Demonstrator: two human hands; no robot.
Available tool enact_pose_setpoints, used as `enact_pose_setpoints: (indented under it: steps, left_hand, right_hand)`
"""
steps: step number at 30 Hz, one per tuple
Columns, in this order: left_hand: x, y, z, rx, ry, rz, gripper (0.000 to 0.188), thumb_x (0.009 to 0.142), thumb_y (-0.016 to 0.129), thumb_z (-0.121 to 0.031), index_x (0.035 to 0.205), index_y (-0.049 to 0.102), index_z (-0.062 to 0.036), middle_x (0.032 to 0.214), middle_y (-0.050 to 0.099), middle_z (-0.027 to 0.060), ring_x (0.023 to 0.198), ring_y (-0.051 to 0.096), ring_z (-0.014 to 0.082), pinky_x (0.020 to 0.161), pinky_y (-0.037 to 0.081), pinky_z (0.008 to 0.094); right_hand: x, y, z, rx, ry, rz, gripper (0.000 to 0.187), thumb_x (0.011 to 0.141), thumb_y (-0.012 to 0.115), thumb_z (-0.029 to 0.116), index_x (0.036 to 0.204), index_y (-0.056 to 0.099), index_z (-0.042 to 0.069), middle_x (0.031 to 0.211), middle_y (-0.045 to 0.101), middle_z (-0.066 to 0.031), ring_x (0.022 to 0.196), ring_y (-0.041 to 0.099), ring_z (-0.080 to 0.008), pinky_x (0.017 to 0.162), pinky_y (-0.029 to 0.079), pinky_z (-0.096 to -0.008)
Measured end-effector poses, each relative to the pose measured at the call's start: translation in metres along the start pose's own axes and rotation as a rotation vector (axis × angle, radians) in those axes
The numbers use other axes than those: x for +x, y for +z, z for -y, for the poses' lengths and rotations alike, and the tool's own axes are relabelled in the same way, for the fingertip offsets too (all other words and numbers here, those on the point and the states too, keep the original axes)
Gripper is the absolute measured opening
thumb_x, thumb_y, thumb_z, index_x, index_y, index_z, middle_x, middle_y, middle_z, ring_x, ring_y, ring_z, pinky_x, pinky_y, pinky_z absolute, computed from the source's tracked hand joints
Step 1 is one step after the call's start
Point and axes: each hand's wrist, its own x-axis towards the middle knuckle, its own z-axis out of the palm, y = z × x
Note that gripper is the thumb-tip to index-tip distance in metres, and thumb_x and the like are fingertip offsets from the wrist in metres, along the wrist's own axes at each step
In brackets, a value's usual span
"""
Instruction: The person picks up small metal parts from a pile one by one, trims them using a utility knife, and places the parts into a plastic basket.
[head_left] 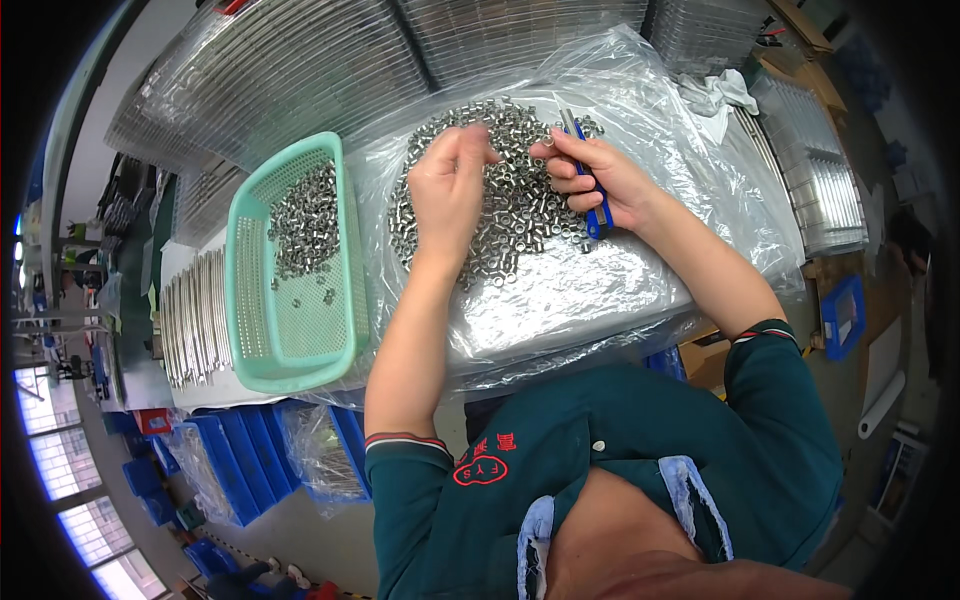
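Observation:
A pile of small shiny metal rings (515, 205) lies on clear plastic sheeting in front of me. My left hand (445, 190) hovers over the pile's left side, fingers curled and thumb against them; whatever they hold, if anything, is hidden. Over the right side, my right hand (605, 175) is closed around a blue utility knife (597, 215), whose metal blade end points away from me. A small ring seems to sit between this hand's thumb and forefinger tips. The two hands are apart.
A mint-green plastic basket (352, 300) with more metal rings stands left of the pile. Beside it lie several thin metal rods (195, 315). Stacked clear plastic trays (290, 80) line the back, with more trays (815, 165) at right. Blue bins (240, 465) sit below the table's left edge.

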Motion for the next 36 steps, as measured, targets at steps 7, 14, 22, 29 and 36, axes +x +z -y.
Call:
enact_pose_setpoints:
  steps: [7, 14, 22, 29, 36]
  left_hand:
    - [0.008, 0.009, 0.010, -0.018, 0.176, -0.167, 0.018, 0.081, 0.057, -0.015, 0.094, 0.058, -0.0025, 0.090, 0.057, 0.0086, 0.086, 0.053, 0.0173, 0.071, 0.044, 0.0271]
    - [0.000, 0.017, 0.000, 0.357, 0.452, 0.070, 0.015, 0.075, 0.065, -0.013, 0.089, 0.063, -0.0068, 0.091, 0.059, 0.0067, 0.090, 0.053, 0.0215, 0.080, 0.041, 0.0322]
    - [-0.002, 0.022, 0.002, 0.226, 0.387, 0.031, 0.014, 0.073, 0.065, -0.013, 0.086, 0.064, -0.0080, 0.090, 0.058, 0.0060, 0.088, 0.053, 0.0231, 0.075, 0.043, 0.0333]
    - [-0.002, 0.020, 0.002, 0.225, 0.373, 0.011, 0.015, 0.074, 0.065, -0.013, 0.088, 0.064, -0.0074, 0.089, 0.059, 0.0070, 0.087, 0.054, 0.0233, 0.076, 0.043, 0.0324]
    - [-0.001, 0.020, 0.004, 0.160, 0.358, 0.022, 0.016, 0.074, 0.065, -0.013, 0.089, 0.064, -0.0077, 0.089, 0.060, 0.0064, 0.087, 0.054, 0.0226, 0.076, 0.043, 0.0322]
  right_hand:
    - [0.001, 0.005, -0.002, 0.026, 0.035, -0.006, 0.029, 0.091, 0.045, 0.028, 0.098, 0.052, 0.001, 0.061, 0.039, 0.0053, 0.044, 0.032, 0.0012, 0.033, 0.026, -0.0125]
    - [0.000, 0.000, -0.004, -0.047, -0.006, 0.008, 0.019, 0.086, 0.055, 0.026, 0.084, 0.051, 0.007, 0.064, 0.046, 0.0057, 0.047, 0.035, 0.0023, 0.035, 0.027, -0.0112]
    - [0.000, -0.002, -0.005, -0.003, -0.001, 0.026, 0.017, 0.086, 0.056, 0.025, 0.083, 0.051, 0.009, 0.066, 0.048, 0.0050, 0.048, 0.037, 0.0022, 0.036, 0.028, -0.0113]
    - [0.001, 0.000, -0.005, -0.022, -0.006, 0.003, 0.016, 0.086, 0.057, 0.025, 0.084, 0.051, 0.010, 0.067, 0.048, 0.0048, 0.048, 0.037, 0.0021, 0.035, 0.028, -0.0110]
    - [0.000, 0.001, -0.005, -0.028, -0.044, -0.004, 0.013, 0.086, 0.056, 0.021, 0.091, 0.051, 0.009, 0.068, 0.047, 0.0047, 0.048, 0.036, 0.0023, 0.036, 0.028, -0.0109]
